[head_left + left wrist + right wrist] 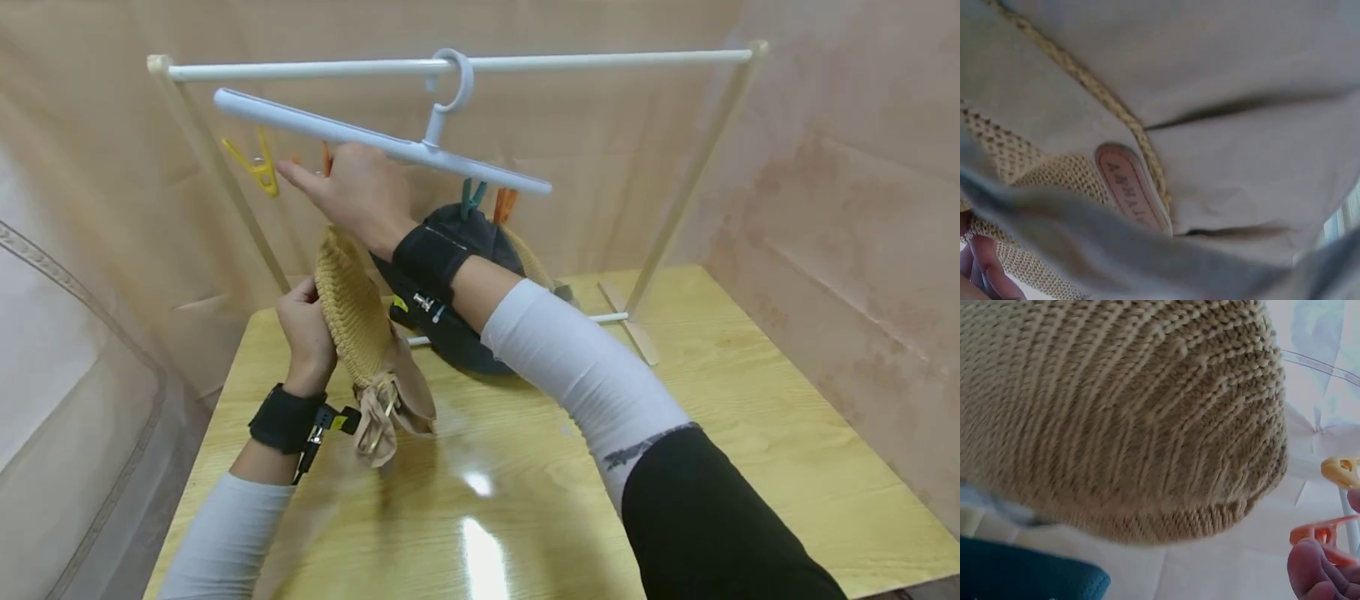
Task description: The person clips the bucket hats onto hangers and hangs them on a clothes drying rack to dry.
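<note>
My left hand (306, 333) grips the side of a tan knitted sun hat (348, 312) with a beige cloth brim. In the left wrist view the inside of the hat shows a brown label (1130, 187), and my left fingers (988, 269) are curled at its knitted edge. Just under the hanger bar, my right hand (363, 196) pinches an orange clothespin (1322, 539) above the hat's crown. A yellow clothespin (262, 171) is close to my right thumb. The pale blue hanger (322, 127) hangs tilted, its left end higher.
A white rod (600, 60) on a stand bears the hanger. Right of my hands, a dark hat (480, 225) hangs by a teal clothespin (472, 197), with another orange clothespin (505, 205) beside it. The stand is on a wooden table (712, 433); cloth drapes surround it.
</note>
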### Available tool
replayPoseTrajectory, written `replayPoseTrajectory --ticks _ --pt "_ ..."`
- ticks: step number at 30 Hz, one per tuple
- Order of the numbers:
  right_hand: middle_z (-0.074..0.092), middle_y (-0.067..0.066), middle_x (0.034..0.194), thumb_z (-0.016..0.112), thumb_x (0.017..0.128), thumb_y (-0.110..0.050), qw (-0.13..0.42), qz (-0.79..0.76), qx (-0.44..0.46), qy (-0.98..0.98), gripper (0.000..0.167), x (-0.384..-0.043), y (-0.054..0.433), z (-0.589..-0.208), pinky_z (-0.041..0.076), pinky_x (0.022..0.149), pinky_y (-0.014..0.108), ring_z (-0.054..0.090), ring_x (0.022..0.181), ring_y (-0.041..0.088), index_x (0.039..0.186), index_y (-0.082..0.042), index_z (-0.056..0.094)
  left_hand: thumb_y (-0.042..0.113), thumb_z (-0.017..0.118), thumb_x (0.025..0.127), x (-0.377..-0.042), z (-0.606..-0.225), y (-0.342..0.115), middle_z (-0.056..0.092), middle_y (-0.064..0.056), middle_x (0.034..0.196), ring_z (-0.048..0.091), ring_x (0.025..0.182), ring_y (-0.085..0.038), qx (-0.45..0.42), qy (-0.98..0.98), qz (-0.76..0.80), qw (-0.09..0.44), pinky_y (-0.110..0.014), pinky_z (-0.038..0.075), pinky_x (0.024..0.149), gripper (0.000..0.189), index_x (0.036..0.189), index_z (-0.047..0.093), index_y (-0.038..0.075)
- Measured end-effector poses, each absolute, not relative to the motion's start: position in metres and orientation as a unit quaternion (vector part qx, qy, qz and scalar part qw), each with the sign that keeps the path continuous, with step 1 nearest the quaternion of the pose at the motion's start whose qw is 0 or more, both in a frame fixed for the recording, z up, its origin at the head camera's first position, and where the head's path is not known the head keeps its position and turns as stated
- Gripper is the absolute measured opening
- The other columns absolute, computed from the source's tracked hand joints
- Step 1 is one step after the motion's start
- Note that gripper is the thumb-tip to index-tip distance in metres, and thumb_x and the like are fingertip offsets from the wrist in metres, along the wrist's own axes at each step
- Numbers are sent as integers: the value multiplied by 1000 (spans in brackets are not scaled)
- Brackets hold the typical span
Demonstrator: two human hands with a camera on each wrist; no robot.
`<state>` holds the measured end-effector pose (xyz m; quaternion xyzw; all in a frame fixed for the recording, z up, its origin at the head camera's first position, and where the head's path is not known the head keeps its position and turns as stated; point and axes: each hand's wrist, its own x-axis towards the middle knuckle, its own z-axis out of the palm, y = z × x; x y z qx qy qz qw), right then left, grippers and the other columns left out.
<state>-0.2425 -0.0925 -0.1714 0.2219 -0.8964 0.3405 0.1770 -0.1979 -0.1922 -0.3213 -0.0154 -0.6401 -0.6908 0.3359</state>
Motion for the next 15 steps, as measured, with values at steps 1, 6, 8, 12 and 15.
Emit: replayPoseTrajectory --ticks 1,6,8,12,15 --pt "31 -7 50 57 91 -59 172 344 223 -895 57 -242 -97 -171 20 41 19 26 41 5 59 -16 40 6 57 95 -196 -322 -193 54 9 56 48 48 -3 -13 -642 -687 340 -18 39 49 36 62 64 17" --pt "33 -8 54 56 92 -57 171 332 225 -900 51 -239 -116 -170 24 43 18 31 45 4 64 -17 41 8 57 97 -185 -326 -205 47 7 52 41 46 -5 -22 -631 -689 357 -19 33 48 41 56 56 14" --pt "33 -8 55 56 93 -55 183 320 224 -902 49 -238 -117 -169 25 44 18 34 47 4 64 -18 42 7 58 96 -184 -325 -207 47 6 52 40 46 -6 -35 -623 -695 358 -20 33 48 40 57 58 13" --pt "34 -8 55 54 95 -53 197 292 221 -909 49 -237 -113 -166 26 44 17 36 47 4 63 -18 43 5 61 94 -186 -321 -211 55 5 55 46 48 -6 -57 -623 -692 360 -20 37 50 29 66 68 10" --pt "34 -8 55 50 97 -53 196 270 219 -917 49 -237 -109 -162 25 44 17 34 46 4 63 -19 41 8 63 92 -188 -317 -213 60 7 60 51 52 -6 -58 -648 -664 368 -20 41 53 18 79 74 6"
